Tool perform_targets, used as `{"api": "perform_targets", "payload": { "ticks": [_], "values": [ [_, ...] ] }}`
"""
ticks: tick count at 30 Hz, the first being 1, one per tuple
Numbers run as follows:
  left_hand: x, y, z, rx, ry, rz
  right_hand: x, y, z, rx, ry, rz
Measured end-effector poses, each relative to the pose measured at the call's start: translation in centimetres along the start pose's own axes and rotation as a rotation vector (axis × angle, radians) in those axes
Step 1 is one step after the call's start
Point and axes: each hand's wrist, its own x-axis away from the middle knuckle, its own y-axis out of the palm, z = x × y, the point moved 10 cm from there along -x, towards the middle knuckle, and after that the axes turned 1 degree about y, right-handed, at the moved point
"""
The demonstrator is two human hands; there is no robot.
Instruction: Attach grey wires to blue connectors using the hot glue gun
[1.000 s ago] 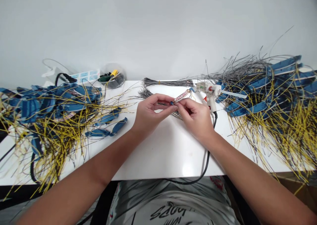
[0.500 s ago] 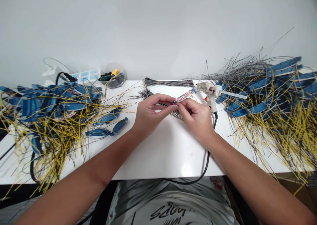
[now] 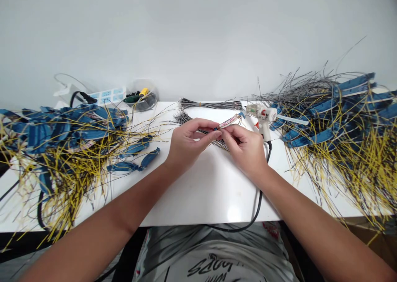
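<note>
My left hand point(image 3: 190, 144) and my right hand point(image 3: 248, 150) meet above the middle of the table. Between them is a narrow fabric strip point(image 3: 229, 121), pale with printed lettering on its upper side and blue at its ends. The left thumb and fingertips pinch its left end, while the right fingers grip it from below. Partly hidden behind my hands lies a bundle of dark thin wires point(image 3: 183, 117). Just beyond the right hand stands a hot glue gun point(image 3: 263, 115) with a white glue stick point(image 3: 293, 120) in its back.
Heaps of blue fabric pieces with yellow and black wires lie on the left point(image 3: 71, 129) and right point(image 3: 328, 137). A tied grey wire bundle point(image 3: 211, 104) lies at the back. A clear tub point(image 3: 147, 102) stands near a power strip point(image 3: 108, 95). The glue gun's black cord point(image 3: 259, 207) crosses the table's front edge.
The strip has turned slightly, so its lettering faces up more. Both hands stay almost in place and keep their hold.
</note>
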Motion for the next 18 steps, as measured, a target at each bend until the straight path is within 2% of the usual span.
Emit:
{"api": "perform_targets", "payload": {
  "ticks": [7, 11, 18],
  "values": [
    [0.1, 0.0, -0.2, 0.026, -0.009, 0.010, 0.1, 0.2, 0.2, -0.032, 0.034, -0.020],
    [0.0, -0.1, 0.3, -0.010, 0.043, 0.012, 0.1, 0.0, 0.0, -0.012, 0.013, -0.004],
    [0.1, 0.6, 1.1, -0.001, 0.111, -0.069, -0.1, -0.4, -0.3, 0.045, -0.022, 0.030]
  ]
}}
